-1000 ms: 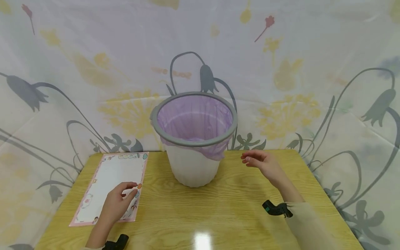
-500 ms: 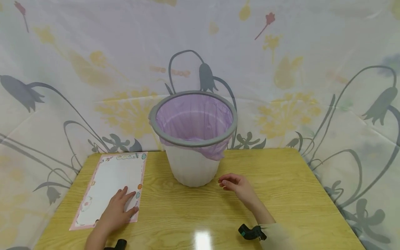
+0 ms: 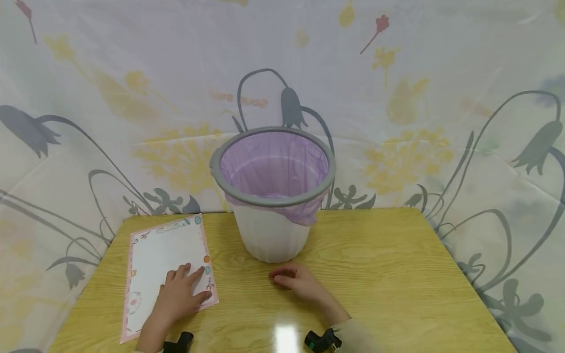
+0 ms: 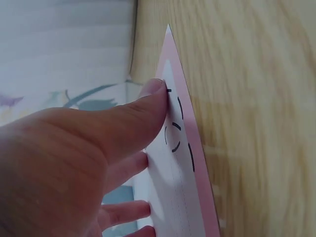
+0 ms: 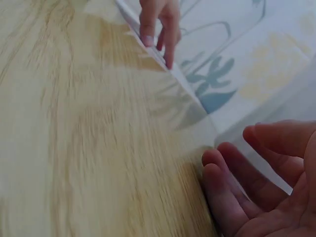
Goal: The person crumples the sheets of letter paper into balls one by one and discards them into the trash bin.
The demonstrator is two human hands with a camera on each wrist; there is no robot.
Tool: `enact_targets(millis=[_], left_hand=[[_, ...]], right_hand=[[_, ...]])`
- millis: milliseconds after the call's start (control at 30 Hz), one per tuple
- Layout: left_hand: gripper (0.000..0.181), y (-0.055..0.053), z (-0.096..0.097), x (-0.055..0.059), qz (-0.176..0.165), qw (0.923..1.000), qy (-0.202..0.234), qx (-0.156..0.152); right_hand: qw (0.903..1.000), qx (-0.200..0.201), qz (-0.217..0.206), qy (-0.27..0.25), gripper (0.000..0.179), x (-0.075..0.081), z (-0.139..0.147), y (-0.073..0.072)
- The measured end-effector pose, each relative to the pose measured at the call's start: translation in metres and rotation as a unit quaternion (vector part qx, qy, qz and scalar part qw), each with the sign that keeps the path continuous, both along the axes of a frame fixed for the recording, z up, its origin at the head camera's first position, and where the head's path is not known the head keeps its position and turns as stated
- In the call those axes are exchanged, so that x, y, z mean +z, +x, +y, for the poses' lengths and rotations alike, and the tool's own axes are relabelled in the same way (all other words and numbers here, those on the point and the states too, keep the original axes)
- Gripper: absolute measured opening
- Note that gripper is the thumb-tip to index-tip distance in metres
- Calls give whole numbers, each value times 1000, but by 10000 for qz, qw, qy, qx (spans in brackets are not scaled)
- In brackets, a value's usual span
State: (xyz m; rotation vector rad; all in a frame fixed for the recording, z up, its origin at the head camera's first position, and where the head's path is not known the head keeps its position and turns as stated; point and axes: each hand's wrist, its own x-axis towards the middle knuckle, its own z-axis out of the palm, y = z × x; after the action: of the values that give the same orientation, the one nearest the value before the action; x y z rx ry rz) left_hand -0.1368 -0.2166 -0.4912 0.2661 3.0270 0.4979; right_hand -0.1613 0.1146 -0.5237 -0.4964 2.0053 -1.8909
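Observation:
A sheet of white paper (image 3: 163, 255) with a pink border and small printed drawings lies aslant at the table's left side. My left hand (image 3: 178, 296) rests on its lower right part with spread fingers; in the left wrist view the thumb (image 4: 143, 111) presses near the pink edge. My right hand (image 3: 302, 283) holds nothing and hovers just in front of the bucket, its fingers (image 5: 227, 182) loosely bent. The white bucket (image 3: 271, 235) has a grey rim and a purple bag lining it, and stands at the back middle of the table.
The wood-grain table (image 3: 388, 274) ends at the back against a flower-patterned cloth (image 3: 397, 98), which also hangs at both sides. A purple bag edge (image 3: 304, 213) hangs over the bucket's front right rim. Each wrist wears a black camera (image 3: 322, 340).
My left hand has come down flat on the paper and turned it, shifting its lower end right. The right hand has moved left and nearer, from beside the bucket to in front of it.

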Motion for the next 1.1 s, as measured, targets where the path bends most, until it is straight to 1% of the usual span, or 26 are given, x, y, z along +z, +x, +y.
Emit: enact_targets(millis=[133,200,300,367,467,500,667,733,767,867,933,1000,1100], left_hand=[[65,2,14,4,-71,9999,67,-71],[61,2,23,5,-108,9997,137,-148],[56,0,33,5,-155,9990,264,-326],[57,-2,38,5,-202,9983,334,-435],[63,-4,44,5,-270,9969,486,-562],[65,-4,46,5,-297,9964,546,-576],[73,-3,56,6,-472,9940,801,-579],[77,-3,59,5,-537,9927,874,-635],[79,-3,61,5,-543,9923,893,-670],[83,-2,65,4,-477,9919,927,-728],[83,-1,68,3,-386,9927,906,-700],[83,0,72,2,-265,9938,870,-648],[85,1,78,1,-116,9940,895,-622]], right_hand=[[9996,74,69,273,26,0,-16,0],[9996,123,-60,253,28,1,-23,1],[9994,91,-291,133,29,2,-33,2],[9992,50,-391,76,29,3,-37,3],[9991,2,-376,180,28,4,-41,3],[9992,5,-346,222,28,5,-42,4],[9982,23,77,600,27,7,-45,4],[9973,25,153,711,27,6,-46,4],[9977,38,122,671,27,6,-47,4],[9986,60,87,518,31,4,-49,6],[9992,43,96,373,35,2,-51,7],[9993,-53,156,331,39,1,-53,8],[9993,-266,118,227,47,1,-57,9]])
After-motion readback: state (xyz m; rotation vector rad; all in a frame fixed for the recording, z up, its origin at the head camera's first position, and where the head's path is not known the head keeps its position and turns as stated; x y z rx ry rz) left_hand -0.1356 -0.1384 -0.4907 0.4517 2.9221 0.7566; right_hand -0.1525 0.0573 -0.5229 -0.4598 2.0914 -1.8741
